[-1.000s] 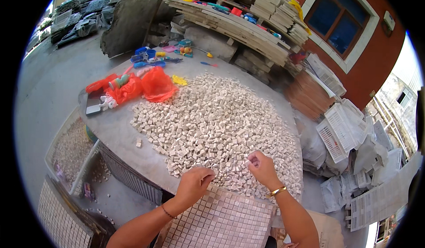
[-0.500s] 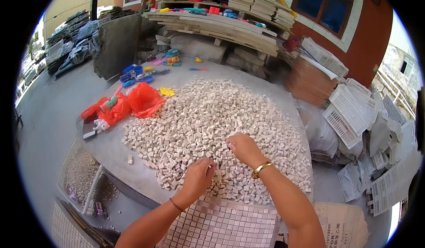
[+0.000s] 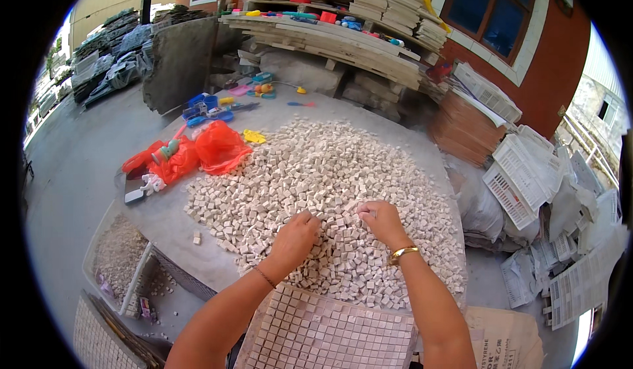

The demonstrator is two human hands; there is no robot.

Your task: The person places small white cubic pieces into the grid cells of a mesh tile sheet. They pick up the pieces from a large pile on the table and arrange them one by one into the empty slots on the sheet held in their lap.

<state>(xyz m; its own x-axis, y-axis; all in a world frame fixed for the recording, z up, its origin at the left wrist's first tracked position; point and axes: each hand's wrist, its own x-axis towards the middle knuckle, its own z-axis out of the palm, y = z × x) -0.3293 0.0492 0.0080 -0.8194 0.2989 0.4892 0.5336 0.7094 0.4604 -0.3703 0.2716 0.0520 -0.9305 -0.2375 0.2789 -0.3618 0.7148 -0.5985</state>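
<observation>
A wide heap of small beige stone cubes (image 3: 330,165) covers much of the grey table. My left hand (image 3: 297,238) reaches into the near middle of it, fingers curled together at the stones; what they grip is hidden. To its right, my right hand (image 3: 382,223) hovers at the heap's surface with thumb and forefinger pinched, and anything between them is too small to make out. Below both hands lies a grid tray (image 3: 336,326), its square cells largely filled with pinkish and beige stone pieces. A gold bracelet circles my right wrist.
Left of the heap lie a red plastic bag (image 3: 221,148), a phone (image 3: 134,196) and blue toys (image 3: 208,109). A bin of stone chips (image 3: 119,257) stands low at left. White crates (image 3: 521,178) and cardboard (image 3: 504,336) flank the right side. Stacked slabs (image 3: 323,36) rise behind.
Both hands have moved farther from me, up the heap, and the right one has also shifted rightward. More of the grid tray's upper left shows. The view has shifted slightly.
</observation>
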